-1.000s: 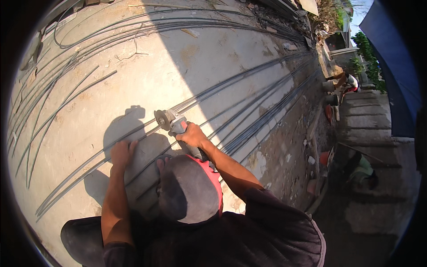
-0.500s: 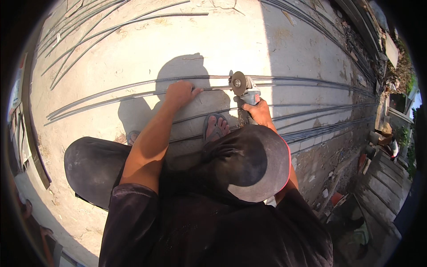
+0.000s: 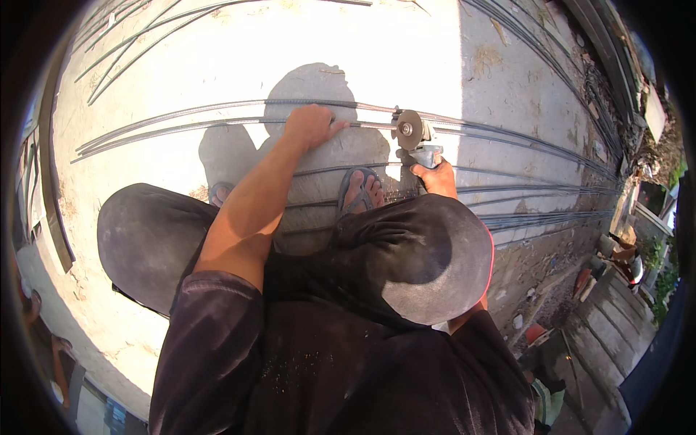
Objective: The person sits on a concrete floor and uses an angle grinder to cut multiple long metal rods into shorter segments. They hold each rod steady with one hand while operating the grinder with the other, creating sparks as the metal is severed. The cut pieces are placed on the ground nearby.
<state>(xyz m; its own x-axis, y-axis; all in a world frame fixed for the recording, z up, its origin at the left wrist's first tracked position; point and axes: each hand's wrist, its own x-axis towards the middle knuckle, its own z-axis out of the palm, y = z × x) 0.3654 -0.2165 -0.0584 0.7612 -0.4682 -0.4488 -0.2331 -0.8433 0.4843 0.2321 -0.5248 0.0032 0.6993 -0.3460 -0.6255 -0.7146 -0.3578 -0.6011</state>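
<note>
My left hand (image 3: 312,126) is closed around long steel rebars (image 3: 181,130) that run from left to right across the concrete. My right hand (image 3: 437,178) grips an angle grinder (image 3: 426,155), its fingers partly hidden by the tool's body and my knee. The grinder's round cutting disc (image 3: 409,130) stands upright at the rebars, a short way right of my left hand. Whether the disc touches the steel or is spinning I cannot tell. More rebars (image 3: 522,190) pass behind the grinder, nearer to my feet.
My sandalled foot (image 3: 360,192) is close below the rebars, between my hands. Loose rods (image 3: 138,36) lie at the far left, and a bundle of rods (image 3: 536,43) at the far right. Debris and planks (image 3: 616,319) line the right side.
The view has shifted, so the rebars and both hands appear higher and slightly farther right. Both hands keep their grips, and the disc remains at the rebars.
</note>
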